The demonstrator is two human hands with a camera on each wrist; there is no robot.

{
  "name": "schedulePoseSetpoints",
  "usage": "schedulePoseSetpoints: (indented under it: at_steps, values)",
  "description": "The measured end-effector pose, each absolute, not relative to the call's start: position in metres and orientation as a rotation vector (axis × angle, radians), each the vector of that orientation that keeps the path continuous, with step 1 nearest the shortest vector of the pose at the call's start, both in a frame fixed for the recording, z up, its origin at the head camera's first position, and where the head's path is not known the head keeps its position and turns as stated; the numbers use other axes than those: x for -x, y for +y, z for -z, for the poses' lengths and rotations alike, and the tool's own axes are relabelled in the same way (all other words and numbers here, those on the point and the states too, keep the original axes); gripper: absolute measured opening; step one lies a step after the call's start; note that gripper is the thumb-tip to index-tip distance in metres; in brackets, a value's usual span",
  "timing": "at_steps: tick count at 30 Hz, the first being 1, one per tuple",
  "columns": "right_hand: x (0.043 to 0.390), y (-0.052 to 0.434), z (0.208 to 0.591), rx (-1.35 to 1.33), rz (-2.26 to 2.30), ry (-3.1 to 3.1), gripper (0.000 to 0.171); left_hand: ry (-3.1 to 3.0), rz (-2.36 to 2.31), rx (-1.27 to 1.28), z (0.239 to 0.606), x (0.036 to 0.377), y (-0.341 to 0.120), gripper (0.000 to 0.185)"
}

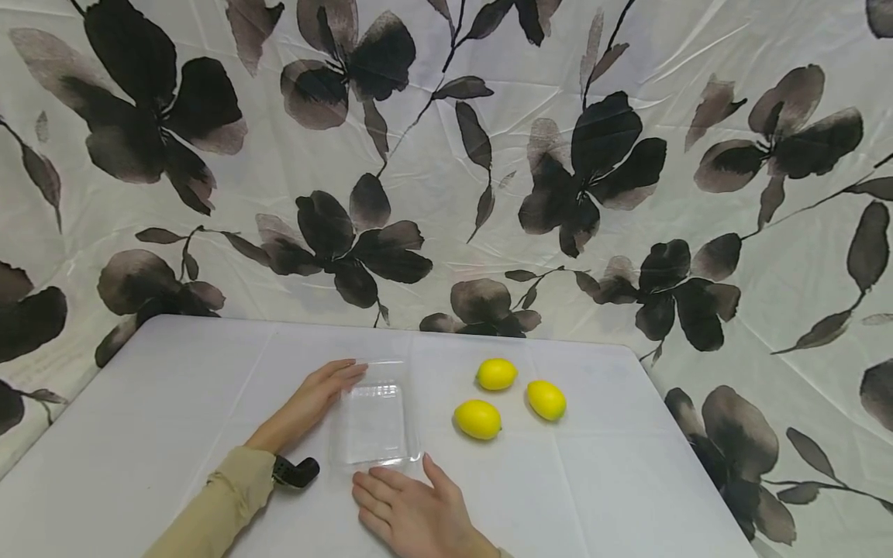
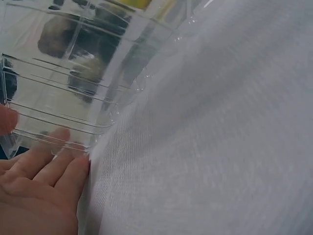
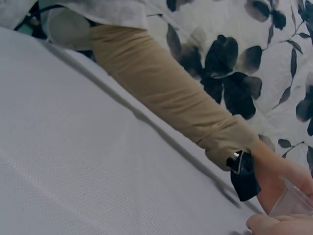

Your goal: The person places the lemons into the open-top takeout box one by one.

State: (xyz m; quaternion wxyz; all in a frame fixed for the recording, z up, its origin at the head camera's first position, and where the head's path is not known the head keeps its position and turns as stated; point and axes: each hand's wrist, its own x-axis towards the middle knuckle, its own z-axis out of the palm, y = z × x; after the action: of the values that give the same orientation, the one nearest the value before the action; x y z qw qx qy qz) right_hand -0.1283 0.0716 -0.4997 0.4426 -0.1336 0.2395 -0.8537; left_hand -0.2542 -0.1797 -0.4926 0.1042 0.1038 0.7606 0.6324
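Note:
A clear plastic container (image 1: 377,426) stands on the white table between my two hands. My left hand (image 1: 310,407) touches its far left side with fingers extended. In the left wrist view, the left hand (image 2: 41,196) has straight fingers against the container's clear wall (image 2: 63,103). At the near edge lies my right hand (image 1: 418,508), fingers straight and thumb raised by the near right corner. Only the fingertips of the right hand (image 3: 281,225) show in the right wrist view. Three yellow lemons, a near one (image 1: 477,419), a far one (image 1: 497,374) and a right one (image 1: 546,400), rest right of the container.
A white cloth covers the table (image 1: 607,465). Behind it hangs a pale curtain (image 1: 446,232) with dark flowers. A black strap device (image 1: 296,472) sits on the left wrist, below a tan sleeve (image 1: 223,496).

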Motion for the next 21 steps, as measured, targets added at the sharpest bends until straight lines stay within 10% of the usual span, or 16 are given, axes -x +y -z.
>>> schedulePoseSetpoints:
  at_steps: [21]
  values:
    - [0.129, 0.074, 0.503, 0.391, 2.111, 0.6, 0.09, 2.283, -1.824, -0.273, 0.498, 0.255, -0.161, 0.046]
